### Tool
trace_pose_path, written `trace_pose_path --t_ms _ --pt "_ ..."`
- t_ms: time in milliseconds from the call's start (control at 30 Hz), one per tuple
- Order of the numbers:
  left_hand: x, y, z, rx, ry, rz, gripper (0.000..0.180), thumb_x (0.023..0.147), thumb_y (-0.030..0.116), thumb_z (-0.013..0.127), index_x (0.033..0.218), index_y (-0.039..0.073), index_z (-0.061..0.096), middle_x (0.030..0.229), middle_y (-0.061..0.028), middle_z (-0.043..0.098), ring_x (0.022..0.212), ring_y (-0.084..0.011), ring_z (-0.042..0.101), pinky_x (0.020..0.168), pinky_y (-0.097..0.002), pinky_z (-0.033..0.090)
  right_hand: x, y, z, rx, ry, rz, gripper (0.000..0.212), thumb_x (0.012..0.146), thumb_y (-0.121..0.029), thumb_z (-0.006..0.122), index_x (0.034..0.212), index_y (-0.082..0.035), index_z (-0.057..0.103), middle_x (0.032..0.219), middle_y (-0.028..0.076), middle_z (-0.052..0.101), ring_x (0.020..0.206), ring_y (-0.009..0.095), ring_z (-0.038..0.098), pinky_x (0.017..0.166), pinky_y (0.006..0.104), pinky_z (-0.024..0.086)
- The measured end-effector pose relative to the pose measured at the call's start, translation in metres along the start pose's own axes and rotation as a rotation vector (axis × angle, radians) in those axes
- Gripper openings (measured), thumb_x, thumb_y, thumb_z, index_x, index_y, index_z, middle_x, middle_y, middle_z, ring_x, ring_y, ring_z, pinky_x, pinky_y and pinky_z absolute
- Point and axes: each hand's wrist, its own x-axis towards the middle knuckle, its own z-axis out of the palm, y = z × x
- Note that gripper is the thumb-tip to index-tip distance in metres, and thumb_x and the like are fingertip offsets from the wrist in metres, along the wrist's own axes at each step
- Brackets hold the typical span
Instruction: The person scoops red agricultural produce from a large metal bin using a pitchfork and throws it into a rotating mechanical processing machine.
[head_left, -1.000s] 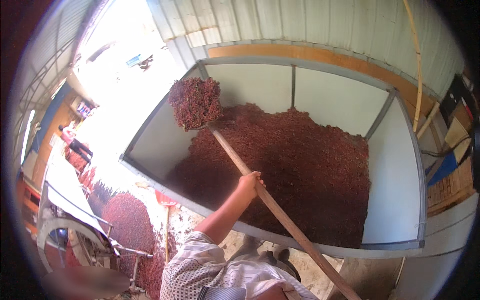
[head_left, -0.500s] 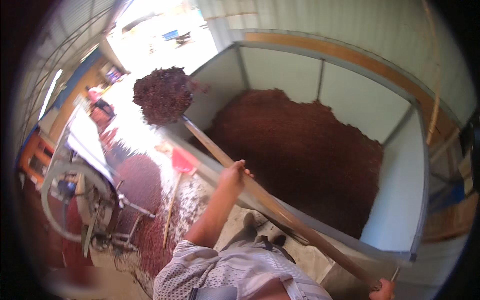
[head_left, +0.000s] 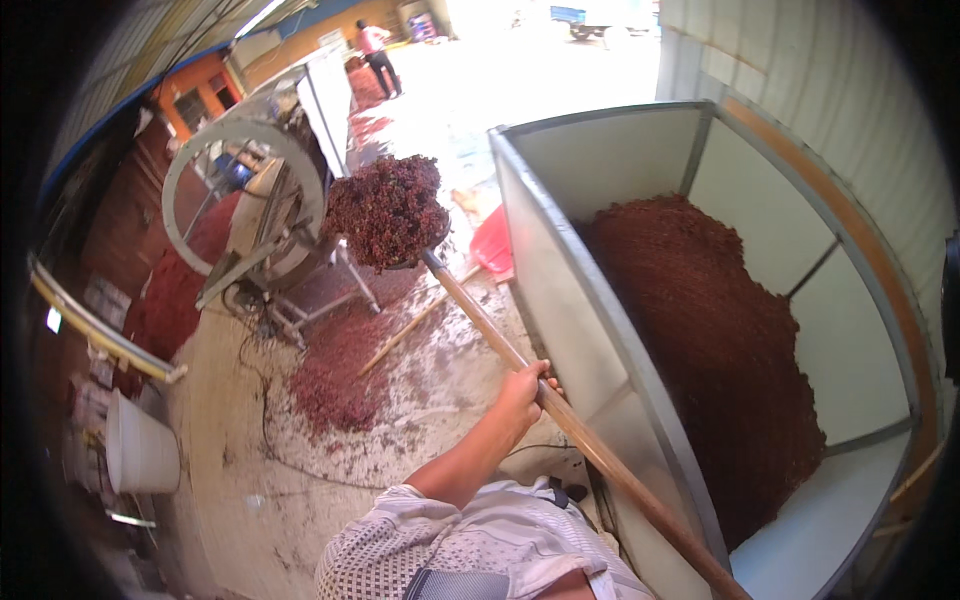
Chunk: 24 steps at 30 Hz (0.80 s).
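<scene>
My left hand (head_left: 528,388) is wrapped round the wooden handle of a long shovel (head_left: 622,478). A heaped load of dark red, clumpy dried plant material (head_left: 385,212) covers the shovel's blade, held out above the floor ahead and to the left. The handle slants back toward the lower right and leaves the picture there; my right hand is out of view. Right beside the handle stands a large pale panel-sided bin (head_left: 565,295) with a grey metal rim. Inside it lies a wide dark reddish-brown heap (head_left: 690,350).
Left of the load stands a metal machine with a big wheel (head_left: 180,185). Red material (head_left: 335,385) is spilled on the floor, near a wooden pole (head_left: 415,325) and a red plastic thing (head_left: 490,243). A white bucket (head_left: 142,448) stands far left; another person (head_left: 376,55) stands farther off.
My view has turned left, bringing the machine and bucket further in. The loaded shovel has swung left, away from over the bin's edge. My right hand has gone out of view.
</scene>
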Motion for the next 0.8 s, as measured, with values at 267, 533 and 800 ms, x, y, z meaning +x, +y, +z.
trace_pose_path --t_ms 267,533,800 --pt "0.014 0.048 -0.122 -0.101 0.301 0.037 0.011 0.082 0.006 0.057 0.083 0.000 0.048 0.068 -0.0095 0.048 0.055 -0.0236 0.054 0.052 -0.0430 0.051 0.041 -0.072 -0.032 -0.119 -0.106 -0.126 0.028 0.072 -0.029 0.060 0.095 -0.014 0.061 0.093 0.015 0.063 0.089 0.036 0.060 0.072 0.0457 0.048" --pt "-0.020 0.133 -0.194 -0.095 0.397 0.204 0.012 0.081 0.009 0.058 0.078 0.000 0.050 0.061 -0.0125 0.053 0.055 -0.0284 0.055 0.054 -0.0424 0.051 0.082 -0.151 -0.009 -0.199 -0.140 -0.351 0.031 0.078 -0.032 0.059 0.102 -0.014 0.063 0.099 0.012 0.063 0.092 0.031 0.061 0.073 0.0446 0.049" --pt "-0.052 0.298 -0.215 0.011 0.561 0.481 0.007 0.080 0.003 0.055 0.077 -0.002 0.052 0.062 -0.0112 0.052 0.058 -0.0230 0.054 0.056 -0.0362 0.050 0.019 -0.326 -0.034 0.148 0.152 -0.813 0.020 0.051 -0.021 0.065 0.063 -0.005 0.063 0.061 0.018 0.058 0.059 0.038 0.058 0.056 0.0403 0.049"
